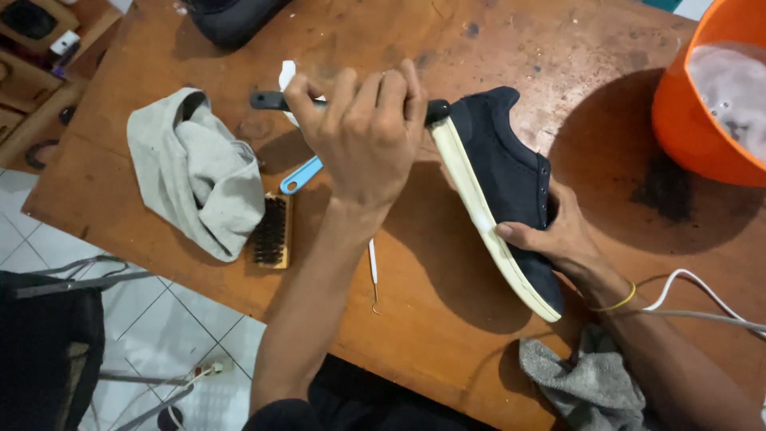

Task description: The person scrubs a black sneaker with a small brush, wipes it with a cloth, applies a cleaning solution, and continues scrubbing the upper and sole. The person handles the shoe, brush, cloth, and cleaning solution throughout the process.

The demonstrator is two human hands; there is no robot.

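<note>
A: Report the step in hand.

B: Sole cleaning, by my judgement. The right hand (558, 231) holds a dark blue shoe (503, 175) tilted on its side over the bench (447, 303), fingers closed round the upper, thumb on the pale sole edge (479, 207). The left hand (363, 132) is clenched on a dark-handled brush (267, 100), gripping it fully.

A: Position of the brush relative to the shoe?

B: The handle runs level across the hand; its far end meets the heel end of the sole. The bristles are hidden behind the fingers.

A: Requirement for the next move?

B: Probably a steady stroke along the sole edge, with the right hand bracing the shoe against the push.

A: Surroundings?

B: A wooden brush (271, 231) lies beside a grey cloth (195, 172); a light blue handle (302, 175) and a thin hook tool (373, 275) lie near the left wrist. An orange basin (686, 120) of soapy water stands well apart.
</note>
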